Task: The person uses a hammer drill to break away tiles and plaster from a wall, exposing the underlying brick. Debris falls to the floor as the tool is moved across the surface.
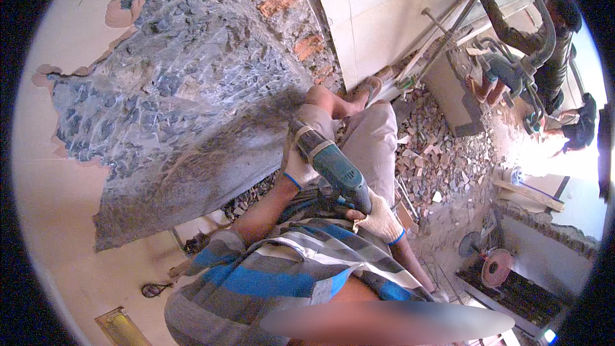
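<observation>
A teal and black rotary hammer [336, 165] lies across my lap, its dark front end up by my knee and its rear end toward my belly. My left hand [298, 165], in a pale work glove with a blue cuff, is wrapped round the front part of the tool. At the rear handle, my right hand [379, 219] is closed in a matching cream glove. No bit can be made out at the front end. Next to my left arm stands a chipped grey concrete wall [173, 83], its plaster broken off in a ragged outline.
Exposed red bricks [280, 1] border the chipped area. Broken rubble [432, 154] covers the floor beside my legs. At the far right are a person in dark clothes [556, 45] and metal tubing [544, 19]. A round pinkish fan-like object [496, 268] stands lower right.
</observation>
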Available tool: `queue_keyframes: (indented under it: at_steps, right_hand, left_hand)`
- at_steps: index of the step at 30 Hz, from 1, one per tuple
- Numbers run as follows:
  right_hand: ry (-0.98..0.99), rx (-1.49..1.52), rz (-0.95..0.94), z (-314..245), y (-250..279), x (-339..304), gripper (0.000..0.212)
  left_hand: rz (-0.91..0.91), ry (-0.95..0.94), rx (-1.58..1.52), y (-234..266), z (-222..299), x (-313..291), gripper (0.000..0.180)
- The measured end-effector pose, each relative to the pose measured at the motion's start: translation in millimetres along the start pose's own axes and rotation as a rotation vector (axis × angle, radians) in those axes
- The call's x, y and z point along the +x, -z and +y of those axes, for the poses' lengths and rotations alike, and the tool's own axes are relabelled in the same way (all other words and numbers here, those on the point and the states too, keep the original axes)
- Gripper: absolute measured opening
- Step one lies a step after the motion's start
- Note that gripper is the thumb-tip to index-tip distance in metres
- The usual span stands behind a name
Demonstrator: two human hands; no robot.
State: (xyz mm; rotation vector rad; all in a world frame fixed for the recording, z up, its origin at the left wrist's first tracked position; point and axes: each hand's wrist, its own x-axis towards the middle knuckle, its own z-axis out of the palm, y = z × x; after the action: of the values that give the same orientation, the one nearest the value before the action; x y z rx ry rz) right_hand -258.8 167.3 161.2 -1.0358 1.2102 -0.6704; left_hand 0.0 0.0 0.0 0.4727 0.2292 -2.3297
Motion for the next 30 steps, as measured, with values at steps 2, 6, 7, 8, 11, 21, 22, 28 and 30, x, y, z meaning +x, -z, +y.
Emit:
queue_keyframes:
  at_steps: [2, 6, 7, 8, 11, 21, 22, 28, 30]
  right_hand:
    - [0.043, 0.009, 0.045, 4, -3, 1, 0.088]
    - [0.175, -0.056, 0.055, 1, -8, 1, 0.089]
    - [0.134, -0.084, 0.064, 1, -10, 3, 0.092]
    - [0.110, -0.046, 0.049, 1, -10, 2, 0.092]
    - [0.085, -0.050, 0.062, 5, -9, 0, 0.090]
    - [0.131, -0.005, 0.121, 17, -11, -8, 0.059]
    - [0.083, 0.024, 0.116, 16, -12, -10, 0.058]
    - [0.022, 0.126, 0.111, 8, -17, -11, 0.048]
    - [-0.017, 0.092, 0.123, 8, -18, -11, 0.051]
  left_hand:
    - [0.201, -0.151, 0.197, -19, -8, -5, 0.082]
    - [0.077, -0.097, 0.108, -47, -19, -12, 0.086]
    - [0.045, -0.106, 0.106, -50, -21, -12, 0.090]
    - [0.026, -0.110, 0.082, -49, -23, -12, 0.094]
    - [-0.020, -0.136, 0.286, -41, -24, -12, 0.096]
    - [-0.372, 0.031, 0.055, -38, -19, -2, 0.124]
    - [-0.190, -0.120, 0.461, -41, -16, 1, 0.124]
    - [-0.412, 0.081, -0.073, -41, -23, -10, 0.122]
    - [-0.253, 0.102, -0.185, -39, -23, -9, 0.122]
